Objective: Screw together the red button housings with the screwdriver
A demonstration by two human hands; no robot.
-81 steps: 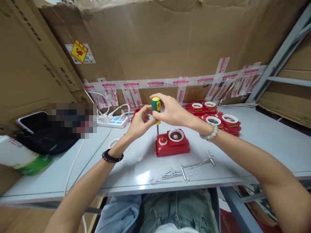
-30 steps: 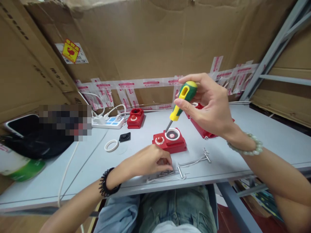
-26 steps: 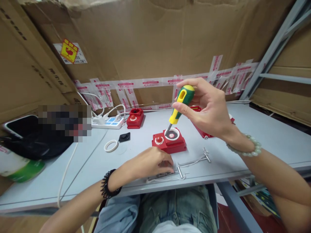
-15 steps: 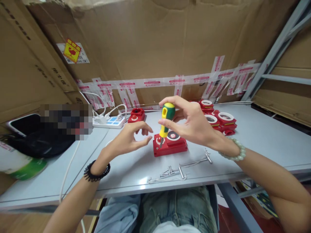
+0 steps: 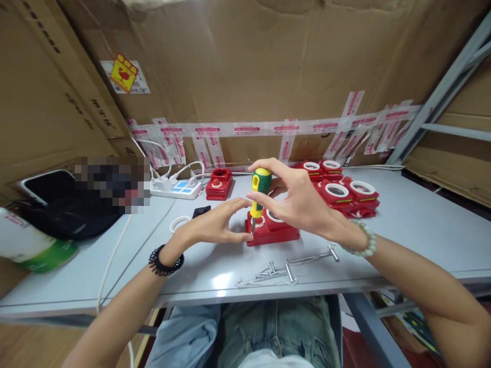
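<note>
A green and yellow screwdriver (image 5: pixel 261 191) stands nearly upright in my right hand (image 5: pixel 303 197), its handle between thumb and fingers. The tip points down at the front left corner of a red box-shaped housing (image 5: pixel 274 235) with a white ring on top. My left hand (image 5: pixel 217 222) is open at the housing's left side, thumb at that corner and fingers apart behind it. Whether a screw sits under the tip is too small to tell. Several metal screws (image 5: pixel 270 270) and thin wires lie in front of the housing.
More red housings with white rings (image 5: pixel 347 197) stand at the back right, and another red unit (image 5: pixel 219 184) at the back. A white power strip (image 5: pixel 178 189), a loose white ring (image 5: pixel 179 223) and a small black part (image 5: pixel 201 211) lie left. Cardboard (image 5: pixel 245 66) walls the back.
My left hand has moved right, up to the housing's corner. The screwdriver is more upright, its tip at the corner. The view has shifted slightly.
</note>
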